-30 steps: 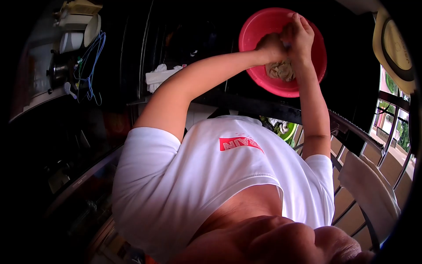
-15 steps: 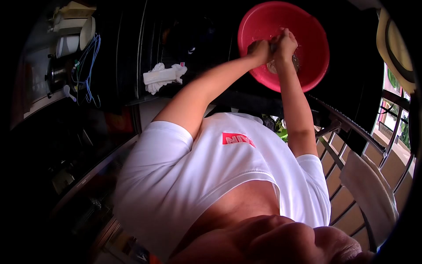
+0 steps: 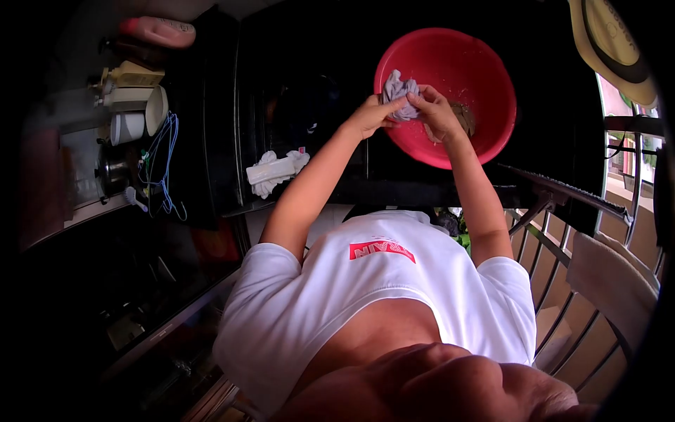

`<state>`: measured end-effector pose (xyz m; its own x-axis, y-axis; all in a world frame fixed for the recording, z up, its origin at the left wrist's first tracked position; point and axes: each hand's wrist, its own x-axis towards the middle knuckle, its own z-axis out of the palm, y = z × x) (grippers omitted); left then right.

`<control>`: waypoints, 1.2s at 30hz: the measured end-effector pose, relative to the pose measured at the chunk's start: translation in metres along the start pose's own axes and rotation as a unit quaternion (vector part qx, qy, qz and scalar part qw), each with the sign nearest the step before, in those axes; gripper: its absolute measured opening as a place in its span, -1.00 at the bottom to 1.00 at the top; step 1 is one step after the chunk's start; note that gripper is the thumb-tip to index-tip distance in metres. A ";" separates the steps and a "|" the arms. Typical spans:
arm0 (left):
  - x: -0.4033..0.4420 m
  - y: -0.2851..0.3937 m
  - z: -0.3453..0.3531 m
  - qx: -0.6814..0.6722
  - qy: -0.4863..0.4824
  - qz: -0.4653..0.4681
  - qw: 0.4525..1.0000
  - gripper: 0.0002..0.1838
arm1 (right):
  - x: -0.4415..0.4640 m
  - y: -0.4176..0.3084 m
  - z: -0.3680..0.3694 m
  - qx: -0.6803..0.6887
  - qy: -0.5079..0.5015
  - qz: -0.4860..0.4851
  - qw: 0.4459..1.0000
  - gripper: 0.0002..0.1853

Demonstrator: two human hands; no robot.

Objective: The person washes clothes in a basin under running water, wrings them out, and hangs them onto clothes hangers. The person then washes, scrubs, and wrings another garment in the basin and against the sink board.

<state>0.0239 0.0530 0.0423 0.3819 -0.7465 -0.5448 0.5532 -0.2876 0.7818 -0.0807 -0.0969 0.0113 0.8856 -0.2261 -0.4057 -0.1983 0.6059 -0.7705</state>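
A crumpled pale grey-lilac cloth (image 3: 399,90) is bunched between my two hands, over the near-left rim of a red plastic basin (image 3: 492,77). My left hand (image 3: 374,117) grips its lower left side, with the thumb across it. From the right, my right hand (image 3: 436,114) pinches the cloth with thumb and fingers. Under and beside my right wrist, something brownish (image 3: 463,118) lies in the bottom of the basin; I cannot tell what it is. Small pale specks or drops dot the inner wall.
A crumpled white cloth bundle (image 3: 271,174) lies left on the dark counter. Further left are blue hangers (image 3: 163,158), a white cup (image 3: 128,129), a brush (image 3: 135,199) and a pink bottle (image 3: 160,32). To the right are a metal railing (image 3: 555,246), a draped towel (image 3: 612,274) and a yellowish hat (image 3: 612,46).
My hands were clenched together over the basin's middle; now they are lower left, slightly apart, with the cloth plainly visible between them. The view has shifted, so the basin appears lower.
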 end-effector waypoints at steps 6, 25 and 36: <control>-0.019 -0.004 -0.028 -0.167 0.035 0.068 0.983 -0.59 | -0.024 -0.012 0.027 0.064 0.024 -0.240 0.968 -0.81; -0.122 0.059 -0.015 -0.233 -0.295 0.040 0.926 -0.57 | -0.149 0.000 0.120 0.049 0.122 -0.285 0.949 -0.72; -0.146 0.061 -0.007 -0.225 -0.208 0.105 0.946 -0.56 | -0.226 -0.031 0.091 0.299 -0.004 -0.315 0.901 -0.57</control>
<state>0.0073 0.1486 0.1674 0.2459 -0.9572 -0.1529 0.7923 0.1076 0.6005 -0.2365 0.0046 0.1714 0.7466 -0.6648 0.0257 0.6049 0.6622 -0.4422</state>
